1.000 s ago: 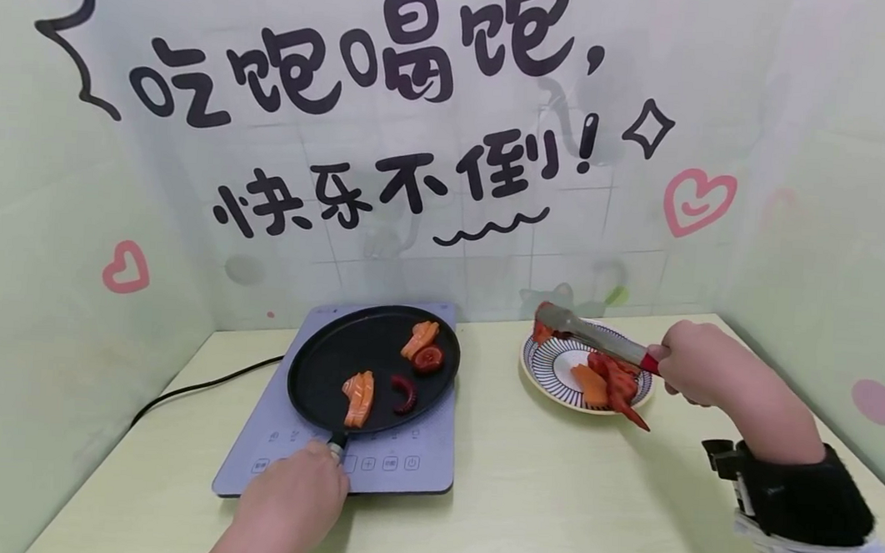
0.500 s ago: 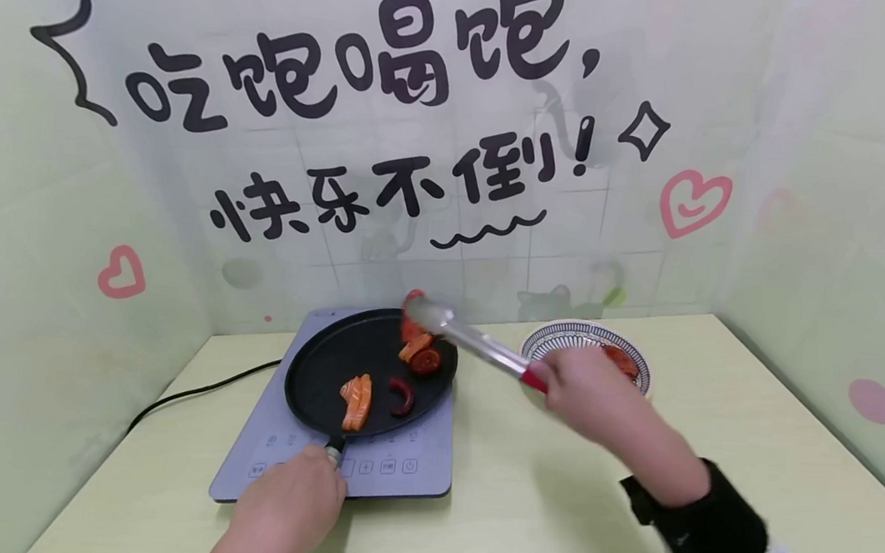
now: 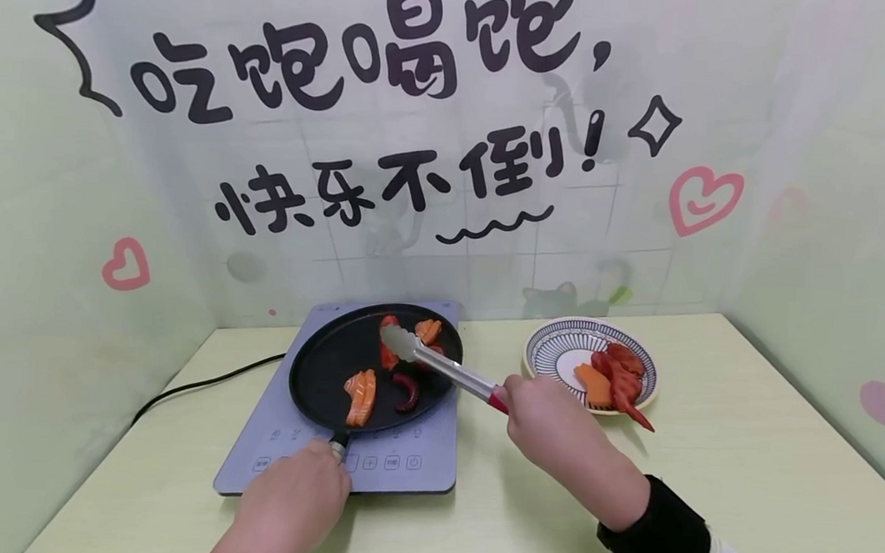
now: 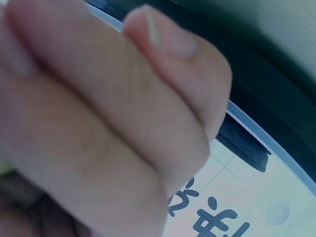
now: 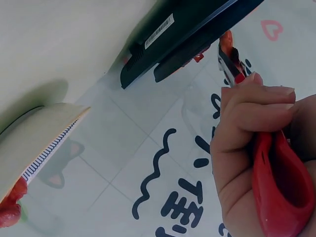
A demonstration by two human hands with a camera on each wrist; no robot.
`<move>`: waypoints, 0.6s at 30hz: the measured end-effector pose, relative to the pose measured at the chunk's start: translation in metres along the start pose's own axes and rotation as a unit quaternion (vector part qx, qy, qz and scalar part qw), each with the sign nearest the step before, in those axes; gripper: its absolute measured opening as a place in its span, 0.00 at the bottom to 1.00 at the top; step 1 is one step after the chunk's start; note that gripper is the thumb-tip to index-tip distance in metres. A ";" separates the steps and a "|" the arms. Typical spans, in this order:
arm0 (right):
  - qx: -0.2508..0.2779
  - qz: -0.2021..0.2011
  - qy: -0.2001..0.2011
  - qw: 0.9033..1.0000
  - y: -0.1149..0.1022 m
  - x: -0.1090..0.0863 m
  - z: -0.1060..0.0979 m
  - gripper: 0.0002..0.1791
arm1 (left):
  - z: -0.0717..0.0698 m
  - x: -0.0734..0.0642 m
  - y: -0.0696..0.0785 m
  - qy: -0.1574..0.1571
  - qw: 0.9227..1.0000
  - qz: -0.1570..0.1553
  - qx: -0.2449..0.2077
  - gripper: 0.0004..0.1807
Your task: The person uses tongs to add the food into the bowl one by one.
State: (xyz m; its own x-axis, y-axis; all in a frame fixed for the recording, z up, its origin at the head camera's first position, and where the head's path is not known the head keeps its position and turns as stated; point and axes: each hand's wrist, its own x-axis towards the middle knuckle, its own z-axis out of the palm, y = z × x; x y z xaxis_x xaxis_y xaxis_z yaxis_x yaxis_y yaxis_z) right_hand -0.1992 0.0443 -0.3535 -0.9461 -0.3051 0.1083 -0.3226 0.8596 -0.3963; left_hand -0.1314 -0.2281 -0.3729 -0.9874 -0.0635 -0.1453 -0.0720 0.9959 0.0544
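Note:
My left hand [image 3: 291, 498] grips the handle [image 3: 339, 443] of a black frying pan [image 3: 317, 374]; its curled fingers [image 4: 123, 108] fill the left wrist view. With my right hand [image 3: 555, 420] I hold tongs [image 3: 454, 371], their red grip [image 5: 281, 207] showing in the right wrist view. A red food piece [image 3: 387, 353] is at the metal tips, over the pan; whether it touches the pan is unclear. Salmon slices [image 3: 359, 397], an orange piece [image 3: 429, 332] and a dark red tentacle [image 3: 407, 393] lie in the pan. The tongs partly cover a round red slice.
Under the pan sits a grey-blue induction cooktop [image 3: 253, 450], its black cord [image 3: 212, 381] running left. A striped plate [image 3: 547, 349] to the right bears an orange piece [image 3: 593, 385] and red food [image 3: 621, 374], one end overhanging the rim. Printed walls close off the back and sides.
My right hand has carried the red piece in the tongs leftward from the plate to the pan, then lower towards its middle. The left hand has stayed on the pan handle.

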 end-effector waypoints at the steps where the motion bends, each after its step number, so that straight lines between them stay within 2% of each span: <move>1: 0.002 0.001 -0.003 1.000 0.000 0.000 0.001 0.10 | 0.000 0.000 0.000 0.000 1.000 -0.001 -0.001 0.15; 5: 0.010 -0.003 -0.010 1.000 0.000 0.000 0.002 0.09 | 0.000 0.000 -0.001 -0.005 1.000 -0.003 -0.004 0.15; 11: -0.003 -0.017 0.017 1.000 0.002 -0.001 0.002 0.10 | -0.001 0.000 0.000 -0.007 1.000 -0.004 -0.003 0.16; 18: -0.013 0.000 0.026 1.000 0.004 0.000 -0.007 0.12 | -0.001 0.001 -0.001 -0.011 1.000 -0.005 0.002 0.16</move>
State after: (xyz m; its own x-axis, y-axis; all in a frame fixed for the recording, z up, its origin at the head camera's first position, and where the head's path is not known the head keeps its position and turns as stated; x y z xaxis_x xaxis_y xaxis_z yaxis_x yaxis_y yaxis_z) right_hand -0.2008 0.0500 -0.3486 -0.9463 -0.2830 0.1561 -0.3218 0.8700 -0.3735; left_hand -0.1319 -0.2296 -0.3723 -0.9831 -0.0717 -0.1684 -0.0809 0.9956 0.0480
